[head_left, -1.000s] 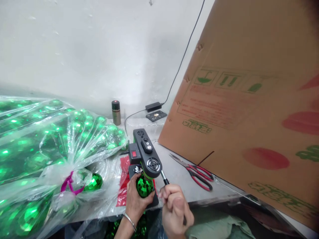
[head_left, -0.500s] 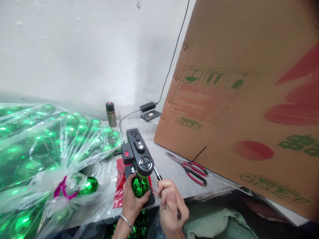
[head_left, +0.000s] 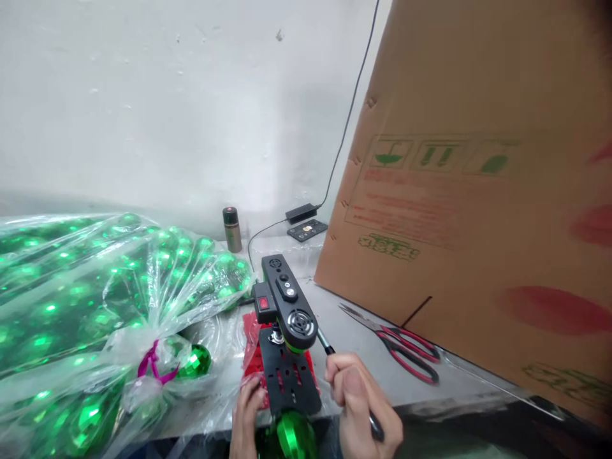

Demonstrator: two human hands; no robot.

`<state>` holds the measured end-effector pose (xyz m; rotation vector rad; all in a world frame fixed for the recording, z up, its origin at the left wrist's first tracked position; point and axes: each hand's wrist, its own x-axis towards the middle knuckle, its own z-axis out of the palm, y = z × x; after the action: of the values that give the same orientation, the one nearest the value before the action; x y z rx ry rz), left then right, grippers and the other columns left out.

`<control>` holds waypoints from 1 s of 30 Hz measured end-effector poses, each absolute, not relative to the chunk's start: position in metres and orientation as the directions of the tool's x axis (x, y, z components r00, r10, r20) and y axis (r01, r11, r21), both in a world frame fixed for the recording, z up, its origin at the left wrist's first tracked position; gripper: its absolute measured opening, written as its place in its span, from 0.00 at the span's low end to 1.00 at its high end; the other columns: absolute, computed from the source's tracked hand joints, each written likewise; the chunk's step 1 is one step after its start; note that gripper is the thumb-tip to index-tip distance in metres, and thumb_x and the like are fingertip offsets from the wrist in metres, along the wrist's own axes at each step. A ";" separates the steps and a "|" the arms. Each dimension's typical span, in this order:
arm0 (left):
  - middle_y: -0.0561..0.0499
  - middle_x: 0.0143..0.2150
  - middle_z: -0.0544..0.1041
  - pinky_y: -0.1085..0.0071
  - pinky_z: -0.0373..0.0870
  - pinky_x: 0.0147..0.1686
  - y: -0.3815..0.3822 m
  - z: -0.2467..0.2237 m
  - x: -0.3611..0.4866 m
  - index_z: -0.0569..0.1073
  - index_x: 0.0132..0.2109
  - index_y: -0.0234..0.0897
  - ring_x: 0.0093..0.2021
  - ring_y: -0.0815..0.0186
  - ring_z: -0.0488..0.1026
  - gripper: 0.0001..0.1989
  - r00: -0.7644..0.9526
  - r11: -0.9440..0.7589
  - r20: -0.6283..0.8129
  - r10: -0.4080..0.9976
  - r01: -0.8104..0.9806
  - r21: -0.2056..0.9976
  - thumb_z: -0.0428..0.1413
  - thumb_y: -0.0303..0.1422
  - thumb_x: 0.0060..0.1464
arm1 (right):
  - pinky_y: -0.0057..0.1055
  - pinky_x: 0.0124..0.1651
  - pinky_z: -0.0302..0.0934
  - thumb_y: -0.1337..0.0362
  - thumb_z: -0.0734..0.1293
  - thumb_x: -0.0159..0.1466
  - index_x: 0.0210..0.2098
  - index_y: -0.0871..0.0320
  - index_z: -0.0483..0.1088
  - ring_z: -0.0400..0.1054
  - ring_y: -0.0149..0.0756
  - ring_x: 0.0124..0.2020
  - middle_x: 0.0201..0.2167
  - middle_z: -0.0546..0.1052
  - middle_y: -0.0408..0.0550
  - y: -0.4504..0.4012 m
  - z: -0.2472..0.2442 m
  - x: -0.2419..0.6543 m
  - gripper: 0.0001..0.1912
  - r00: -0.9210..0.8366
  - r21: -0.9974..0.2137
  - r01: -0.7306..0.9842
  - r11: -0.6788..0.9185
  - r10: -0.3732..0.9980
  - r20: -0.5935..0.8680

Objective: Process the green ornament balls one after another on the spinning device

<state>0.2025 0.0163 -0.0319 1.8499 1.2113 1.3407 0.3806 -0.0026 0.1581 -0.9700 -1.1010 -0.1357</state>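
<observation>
A small black machine [head_left: 289,299] with round grilles and a red switch stands on the table, its slotted base plate [head_left: 287,376] reaching toward me. My right hand [head_left: 361,401] is closed around the black-handled lever [head_left: 327,344] at the machine's right side. At the bottom edge, just in front of the plate, is a shiny green faceted ball [head_left: 294,437], partly cut off. Left of it, beside the plate, my left hand [head_left: 247,414] has its fingers stretched; a dark gap shows between them and the ball. Its thumb is hidden.
Clear plastic bags of green balls [head_left: 95,299] fill the left, tied with purple ribbon [head_left: 153,363]. Red plastic [head_left: 252,344] lies under the machine. Scissors [head_left: 396,344] lie right, before a large cardboard box [head_left: 454,210]. Behind stand a bottle [head_left: 232,231], an adapter [head_left: 302,212] and a phone-like slab [head_left: 307,230].
The green ball has come out from under the machine's head, down toward me. My left hand has moved down with its grip loosened. My right hand stays on the lever; the view has shifted.
</observation>
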 end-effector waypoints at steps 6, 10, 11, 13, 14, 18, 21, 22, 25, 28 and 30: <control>0.28 0.68 0.83 0.28 0.67 0.79 0.176 0.055 0.219 0.82 0.62 0.36 0.78 0.31 0.73 0.25 -0.130 -0.215 0.310 0.942 0.477 0.852 0.61 0.47 0.66 | 0.28 0.27 0.59 0.68 0.62 0.84 0.28 0.53 0.63 0.70 0.32 0.26 0.23 0.68 0.41 -0.004 0.156 0.380 0.25 0.490 -0.611 0.525 0.592 0.377 0.786; 0.33 0.58 0.87 0.29 0.70 0.76 0.242 0.075 0.236 0.83 0.57 0.41 0.74 0.27 0.77 0.21 -0.167 -0.120 0.226 0.960 0.485 0.867 0.70 0.42 0.58 | 0.27 0.29 0.63 0.70 0.61 0.84 0.29 0.53 0.63 0.72 0.31 0.27 0.24 0.70 0.41 -0.007 0.151 0.385 0.24 0.445 -0.595 0.557 0.579 0.397 0.803; 0.34 0.58 0.87 0.31 0.72 0.74 0.247 0.075 0.238 0.83 0.56 0.42 0.72 0.27 0.79 0.21 -0.166 -0.099 0.202 0.965 0.483 0.870 0.72 0.41 0.57 | 0.27 0.30 0.63 0.70 0.61 0.84 0.29 0.53 0.63 0.72 0.32 0.27 0.24 0.70 0.41 -0.007 0.151 0.385 0.24 0.436 -0.590 0.562 0.580 0.398 0.807; 0.35 0.60 0.87 0.35 0.74 0.74 0.247 0.076 0.237 0.83 0.57 0.41 0.71 0.28 0.80 0.23 -0.157 -0.065 0.159 0.975 0.480 0.875 0.73 0.40 0.56 | 0.28 0.30 0.63 0.70 0.61 0.84 0.29 0.53 0.63 0.72 0.33 0.27 0.23 0.70 0.41 -0.007 0.151 0.386 0.25 0.429 -0.580 0.565 0.586 0.392 0.814; 0.34 0.62 0.87 0.36 0.73 0.74 0.244 0.077 0.234 0.83 0.58 0.40 0.72 0.27 0.80 0.25 -0.150 -0.050 0.137 0.979 0.477 0.877 0.74 0.39 0.55 | 0.28 0.29 0.63 0.70 0.61 0.84 0.28 0.52 0.63 0.71 0.33 0.27 0.23 0.69 0.41 -0.006 0.152 0.385 0.25 0.434 -0.576 0.564 0.592 0.381 0.816; 0.25 0.66 0.85 0.35 0.73 0.74 0.216 0.085 0.218 0.77 0.66 0.32 0.73 0.23 0.78 0.37 -0.123 0.023 0.038 0.992 0.459 0.888 0.75 0.44 0.54 | 0.28 0.27 0.59 0.69 0.61 0.84 0.28 0.53 0.64 0.70 0.32 0.26 0.23 0.68 0.40 -0.003 0.163 0.382 0.25 0.477 -0.598 0.540 0.592 0.371 0.797; 0.30 0.72 0.83 0.41 0.72 0.77 0.176 0.086 0.207 0.72 0.74 0.38 0.77 0.32 0.76 0.46 -0.092 0.027 0.005 0.996 0.339 0.940 0.75 0.52 0.55 | 0.29 0.26 0.57 0.67 0.61 0.85 0.27 0.53 0.64 0.68 0.31 0.25 0.23 0.71 0.41 -0.002 0.179 0.380 0.26 0.494 -0.627 0.522 0.579 0.394 0.775; 0.34 0.74 0.82 0.44 0.70 0.79 0.160 0.083 0.205 0.72 0.75 0.41 0.79 0.36 0.75 0.47 -0.077 0.029 -0.012 0.997 0.233 0.972 0.75 0.54 0.54 | 0.29 0.26 0.57 0.66 0.61 0.86 0.27 0.53 0.64 0.68 0.30 0.24 0.24 0.71 0.41 -0.002 0.185 0.380 0.27 0.495 -0.638 0.519 0.568 0.409 0.767; 0.40 0.70 0.85 0.46 0.73 0.78 0.117 0.069 0.202 0.78 0.71 0.45 0.75 0.41 0.79 0.43 -0.004 0.153 -0.158 0.987 -0.224 0.962 0.76 0.58 0.55 | 0.28 0.25 0.55 0.64 0.61 0.87 0.28 0.53 0.63 0.67 0.29 0.24 0.24 0.71 0.40 -0.001 0.198 0.380 0.27 0.493 -0.673 0.515 0.531 0.459 0.739; 0.42 0.62 0.90 0.46 0.80 0.72 0.089 0.051 0.204 0.84 0.62 0.43 0.67 0.43 0.85 0.38 0.066 0.291 -0.299 0.952 -0.497 0.817 0.76 0.62 0.56 | 0.27 0.26 0.56 0.62 0.61 0.87 0.28 0.53 0.63 0.67 0.28 0.25 0.24 0.70 0.39 -0.002 0.203 0.381 0.27 0.488 -0.678 0.514 0.526 0.471 0.735; 0.43 0.63 0.90 0.48 0.80 0.71 0.080 0.043 0.206 0.86 0.61 0.44 0.67 0.45 0.85 0.36 0.117 0.328 -0.317 0.941 -0.542 0.774 0.77 0.61 0.55 | 0.26 0.28 0.58 0.63 0.61 0.87 0.29 0.53 0.62 0.67 0.28 0.25 0.24 0.70 0.38 -0.003 0.203 0.381 0.27 0.482 -0.674 0.515 0.529 0.472 0.738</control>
<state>0.2061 0.0804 0.0425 0.5451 0.9044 1.1670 0.3813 -0.0027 0.2029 -1.0759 -1.1288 -0.0337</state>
